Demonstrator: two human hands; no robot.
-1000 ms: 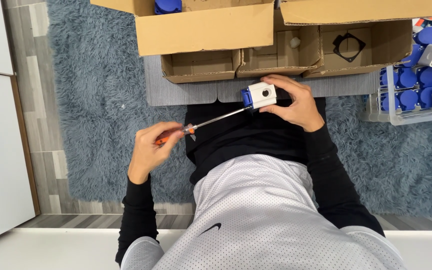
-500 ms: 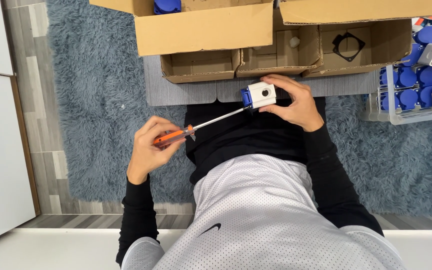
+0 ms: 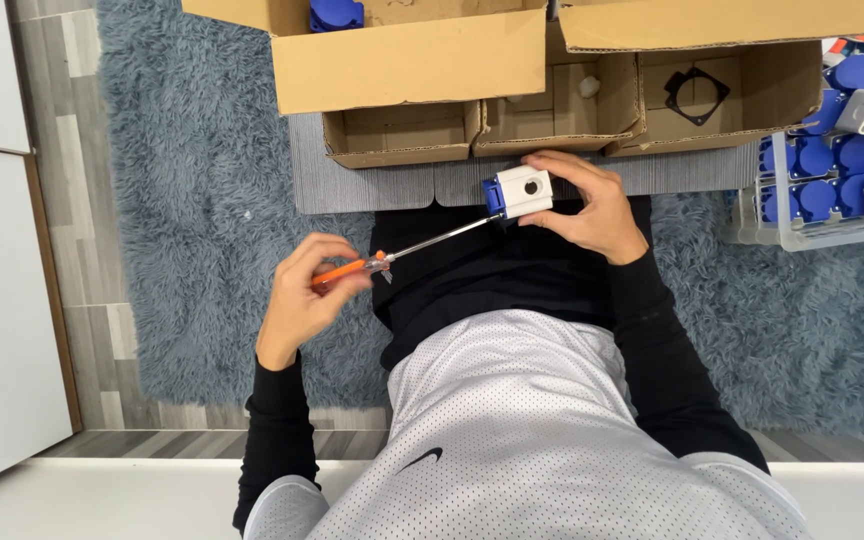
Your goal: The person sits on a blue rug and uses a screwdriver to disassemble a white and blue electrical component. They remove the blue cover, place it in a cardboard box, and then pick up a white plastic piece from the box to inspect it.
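The left hand point(image 3: 304, 297) has its fingers wrapped around an orange-handled screwdriver point(image 3: 407, 250), whose tip meets the white and blue socket box point(image 3: 519, 191). The right hand point(image 3: 584, 203) grips that box above the lap.

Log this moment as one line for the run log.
left hand: holds orange-handled screwdriver | right hand: holds white and blue socket box | screwdriver tip: at the box's blue side | setting: blue rug, cardboard boxes
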